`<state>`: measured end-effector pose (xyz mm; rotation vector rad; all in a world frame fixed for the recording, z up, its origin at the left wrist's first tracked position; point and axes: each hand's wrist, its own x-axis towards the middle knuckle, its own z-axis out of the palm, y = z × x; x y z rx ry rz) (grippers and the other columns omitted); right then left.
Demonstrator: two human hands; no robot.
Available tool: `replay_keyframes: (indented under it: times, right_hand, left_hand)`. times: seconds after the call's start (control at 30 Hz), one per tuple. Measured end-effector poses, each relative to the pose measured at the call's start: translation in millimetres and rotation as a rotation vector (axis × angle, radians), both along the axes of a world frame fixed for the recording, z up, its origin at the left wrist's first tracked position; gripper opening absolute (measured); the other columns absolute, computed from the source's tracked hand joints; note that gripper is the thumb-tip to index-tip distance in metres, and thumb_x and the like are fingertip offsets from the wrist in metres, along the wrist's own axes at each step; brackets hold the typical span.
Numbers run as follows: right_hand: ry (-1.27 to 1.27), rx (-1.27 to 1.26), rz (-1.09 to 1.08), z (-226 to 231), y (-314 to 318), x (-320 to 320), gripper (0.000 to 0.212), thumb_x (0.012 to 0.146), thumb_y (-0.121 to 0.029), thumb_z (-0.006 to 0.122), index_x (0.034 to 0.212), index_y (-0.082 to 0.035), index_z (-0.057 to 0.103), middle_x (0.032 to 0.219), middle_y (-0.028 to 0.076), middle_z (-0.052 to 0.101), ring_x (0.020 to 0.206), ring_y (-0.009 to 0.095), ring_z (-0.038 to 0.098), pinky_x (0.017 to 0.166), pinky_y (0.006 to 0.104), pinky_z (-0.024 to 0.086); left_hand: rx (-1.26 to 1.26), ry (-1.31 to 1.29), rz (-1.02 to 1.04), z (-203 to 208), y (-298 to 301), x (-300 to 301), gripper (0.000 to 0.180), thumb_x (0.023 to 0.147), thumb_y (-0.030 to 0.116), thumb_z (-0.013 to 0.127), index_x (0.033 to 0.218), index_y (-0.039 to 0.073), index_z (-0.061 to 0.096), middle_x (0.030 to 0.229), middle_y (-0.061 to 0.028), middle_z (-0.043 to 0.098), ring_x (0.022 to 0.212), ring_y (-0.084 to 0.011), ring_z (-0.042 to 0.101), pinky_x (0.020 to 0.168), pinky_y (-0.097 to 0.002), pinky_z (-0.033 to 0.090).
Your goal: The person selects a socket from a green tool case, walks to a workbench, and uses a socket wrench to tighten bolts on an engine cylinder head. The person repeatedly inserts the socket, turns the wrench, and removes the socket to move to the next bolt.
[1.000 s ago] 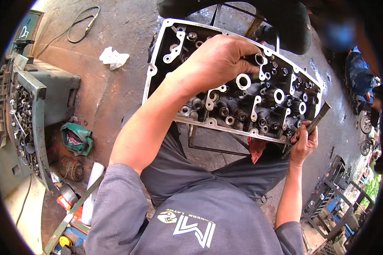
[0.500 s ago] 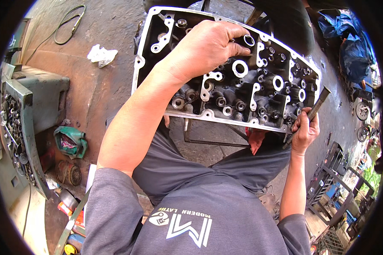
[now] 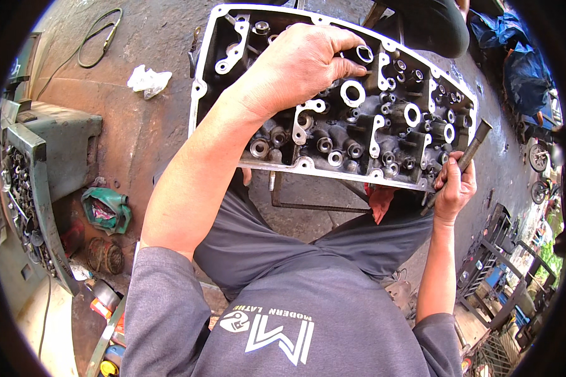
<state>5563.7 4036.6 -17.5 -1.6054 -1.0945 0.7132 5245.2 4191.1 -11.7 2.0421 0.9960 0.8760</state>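
Note:
A grey metal engine cylinder head (image 3: 305, 164) lies tilted in front of me above my knees. Its dark inside has many bores and several bright rings. My left hand (image 3: 295, 66) reaches over its far middle. The thumb and index finger close about a shiny metal ring (image 3: 365, 54), their tips near its edges; the other fingers are curled out of sight. At the near right corner, my right hand (image 3: 454, 191) is wrapped round a dark metal rod (image 3: 475, 147), which slants up to the right beside the casting.
A black metal frame (image 3: 321, 207) and a red cloth (image 3: 379, 204) show beneath the casting. Another person's dark-clothed leg (image 3: 431, 28) is just beyond it. At left are a tray of small parts (image 3: 41, 147), a green container (image 3: 107, 207) and a white plastic bag (image 3: 149, 80).
The cylinder head sits slightly higher and further left in the view. My left hand and the ring have shifted slightly up and left; the right hand keeps its hold on the rod.

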Motion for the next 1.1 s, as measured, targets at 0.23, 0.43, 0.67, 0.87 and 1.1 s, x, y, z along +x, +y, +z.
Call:
replay_keyframes:
  times: [0.23, 0.43, 0.67, 0.87, 1.1]
  right_hand:
    - [-0.026, 0.007, 0.011, 1.5, 1.2, -1.7, 0.009, 0.097, -0.006, 0.057, 0.103, -0.001, 0.060, 0.066, -0.002, 0.049, 0.050, 0.003, 0.041, 0.044, 0.0189, 0.035]
    - [-0.024, 0.004, 0.013, -0.4, 0.8, 0.6, 0.009, 0.097, -0.006, 0.057, 0.103, 0.000, 0.061, 0.066, -0.003, 0.049, 0.050, 0.003, 0.042, 0.044, 0.0187, 0.035]
    - [-0.033, 0.004, 0.022, 0.2, 1.2, 0.7, 0.009, 0.097, -0.006, 0.057, 0.103, 0.000, 0.062, 0.067, -0.002, 0.050, 0.050, 0.003, 0.042, 0.045, 0.0185, 0.035]
    - [-0.023, -0.010, 0.015, -0.7, -0.7, 2.8, 0.010, 0.097, -0.006, 0.057, 0.104, 0.000, 0.062, 0.067, -0.002, 0.050, 0.051, 0.003, 0.043, 0.046, 0.0184, 0.036]
    - [0.002, -0.030, 0.046, 2.5, 2.1, 0.6, 0.011, 0.098, -0.008, 0.057, 0.106, 0.000, 0.062, 0.068, -0.003, 0.050, 0.052, 0.002, 0.042, 0.046, 0.0177, 0.035]
  left_hand:
    - [-0.011, 0.005, -0.006, -1.0, 0.4, -0.2, 0.030, 0.087, 0.014, 0.075, 0.115, 0.002, 0.071, 0.094, -0.0122, 0.075, 0.082, -0.0176, 0.070, 0.077, -0.0290, 0.054]
    - [0.035, 0.045, 0.000, -1.8, 1.3, -0.4, 0.031, 0.087, 0.014, 0.076, 0.115, 0.002, 0.071, 0.095, -0.0115, 0.075, 0.081, -0.0182, 0.070, 0.076, -0.0299, 0.055]
    - [0.056, 0.038, -0.005, -5.2, 0.5, -0.2, 0.032, 0.086, 0.016, 0.076, 0.115, 0.003, 0.071, 0.095, -0.0122, 0.075, 0.083, -0.0195, 0.071, 0.076, -0.0307, 0.056]
    - [0.267, 0.030, -0.033, -11.2, 2.4, 1.3, 0.034, 0.085, 0.017, 0.076, 0.116, 0.003, 0.070, 0.097, -0.0136, 0.073, 0.085, -0.0278, 0.070, 0.077, -0.0344, 0.054]
    - [0.281, 0.039, -0.051, -14.9, 1.1, 3.0, 0.037, 0.084, 0.015, 0.077, 0.118, 0.004, 0.068, 0.098, -0.0149, 0.072, 0.087, -0.0288, 0.070, 0.078, -0.0354, 0.055]
